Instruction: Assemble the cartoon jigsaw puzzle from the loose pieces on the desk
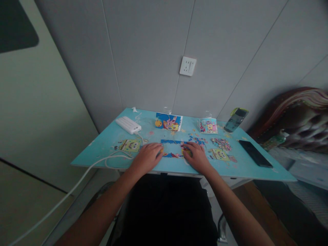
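A partly joined jigsaw puzzle [171,141] lies near the table's front edge, its blue and coloured border pieces framing a gap where the tabletop shows. My left hand [148,156] rests at the left side of this border, fingers stretched out and palm down. On the opposite side, my right hand [196,156] lies over the right border with its fingers apart, partly covering the pieces. Neither hand visibly holds anything. Beyond my right hand are loose blue puzzle pieces [198,140] and a pile of mixed-colour pieces [221,144].
Two cartoon picture cards [168,122] [208,126] stand at the back. A white power bank [128,125] with a cable [87,172] is on the left. A dark bottle [236,120] and a black phone [255,153] are on the right. The wall borders the table [102,147].
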Motion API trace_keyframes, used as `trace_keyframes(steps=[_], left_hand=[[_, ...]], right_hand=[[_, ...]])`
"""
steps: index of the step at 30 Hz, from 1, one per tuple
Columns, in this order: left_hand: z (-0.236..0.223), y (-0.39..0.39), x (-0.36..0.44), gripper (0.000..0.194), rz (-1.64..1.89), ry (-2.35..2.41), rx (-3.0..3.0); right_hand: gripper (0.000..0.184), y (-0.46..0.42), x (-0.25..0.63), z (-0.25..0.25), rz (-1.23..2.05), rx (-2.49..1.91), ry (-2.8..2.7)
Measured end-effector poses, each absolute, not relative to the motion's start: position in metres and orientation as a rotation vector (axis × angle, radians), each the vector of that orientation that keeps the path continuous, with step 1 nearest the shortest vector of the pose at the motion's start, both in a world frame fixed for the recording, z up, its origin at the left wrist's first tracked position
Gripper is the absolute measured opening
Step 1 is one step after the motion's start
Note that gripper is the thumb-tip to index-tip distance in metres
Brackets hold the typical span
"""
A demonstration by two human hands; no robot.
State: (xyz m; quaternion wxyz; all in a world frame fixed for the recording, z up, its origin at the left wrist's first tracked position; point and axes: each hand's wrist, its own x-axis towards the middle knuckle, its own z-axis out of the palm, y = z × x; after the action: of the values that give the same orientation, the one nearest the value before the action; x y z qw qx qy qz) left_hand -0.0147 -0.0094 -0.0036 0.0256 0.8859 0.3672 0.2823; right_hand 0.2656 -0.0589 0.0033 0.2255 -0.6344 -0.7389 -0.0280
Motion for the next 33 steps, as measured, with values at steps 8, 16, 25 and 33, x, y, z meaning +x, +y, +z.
trace_keyframes(steps=[8, 16, 25, 33], left_hand=[[-0.003, -0.010, -0.015, 0.027, 0.874, 1.141, 2.737], [-0.003, -0.010, -0.015, 0.028, 0.858, 1.136, 2.744], [-0.003, -0.010, -0.015, 0.028, 0.848, 1.123, 2.739], [-0.002, -0.013, -0.015, 0.028, 0.828, 1.145, 2.756]], right_hand=[[0.038, -0.058, 0.265, 0.003, -0.054, -1.756, -2.040], [0.037, -0.059, 0.264, 0.005, -0.049, -1.743, -2.037], [0.037, -0.062, 0.263, 0.005, -0.037, -1.702, -2.013], [0.034, -0.056, 0.274, 0.002, -0.067, -1.608, -1.896]])
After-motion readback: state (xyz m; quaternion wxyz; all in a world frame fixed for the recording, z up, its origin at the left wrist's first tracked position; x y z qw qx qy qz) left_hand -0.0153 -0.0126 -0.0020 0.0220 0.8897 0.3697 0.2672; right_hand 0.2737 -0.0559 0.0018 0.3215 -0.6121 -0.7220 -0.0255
